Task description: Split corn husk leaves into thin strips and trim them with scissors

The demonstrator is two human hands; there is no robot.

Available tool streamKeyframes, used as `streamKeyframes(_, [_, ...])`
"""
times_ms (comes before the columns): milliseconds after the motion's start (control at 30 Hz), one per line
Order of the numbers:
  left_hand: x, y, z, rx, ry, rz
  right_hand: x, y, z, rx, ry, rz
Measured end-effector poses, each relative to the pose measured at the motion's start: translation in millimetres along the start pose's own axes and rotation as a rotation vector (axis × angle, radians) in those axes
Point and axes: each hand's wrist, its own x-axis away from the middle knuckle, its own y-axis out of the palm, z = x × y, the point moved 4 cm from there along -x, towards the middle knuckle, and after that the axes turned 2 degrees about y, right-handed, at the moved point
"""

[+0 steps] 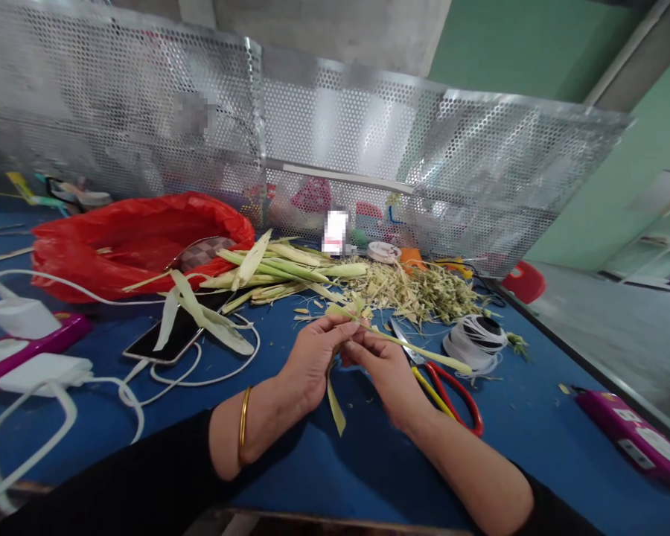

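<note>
My left hand [313, 357], with a gold bangle at its wrist, meets my right hand [385, 372] over the blue table. Their fingertips pinch a pale green corn husk [429, 356]. One narrow piece of it sticks out to the right past my right hand. A flat husk end [336, 409] hangs below the fingers, and a short piece stands up above them. How the pieces join is hidden by the fingers. Scissors [431, 388] with red and yellow handles lie beside my right hand, blades apart. Just beyond is a spool of white thread [472, 344].
Behind my hands lie a stack of husks [290, 269] and a heap of trimmings [435, 294]. A red plastic bag [117, 253], a phone [164, 339] with loose husks, white cables and a purple power strip [81, 327] occupy the left. A perforated screen [335, 134] closes the back.
</note>
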Motion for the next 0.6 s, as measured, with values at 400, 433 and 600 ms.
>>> streamKeyframes(400, [0.5,2.0,-4.3,0.012,-0.019,0.042,4.6,4.5,6.5,-0.261,0.166,0.005])
streamKeyframes(433, [0.1,2.0,-5.3,0.023,-0.03,0.033,5.1,5.3,6.5,-0.29,0.181,-0.006])
streamKeyframes(600, [-1.7,-1.2,-8.3,0.026,-0.048,0.068,7.0,8.1,6.9,-0.386,0.258,-0.052])
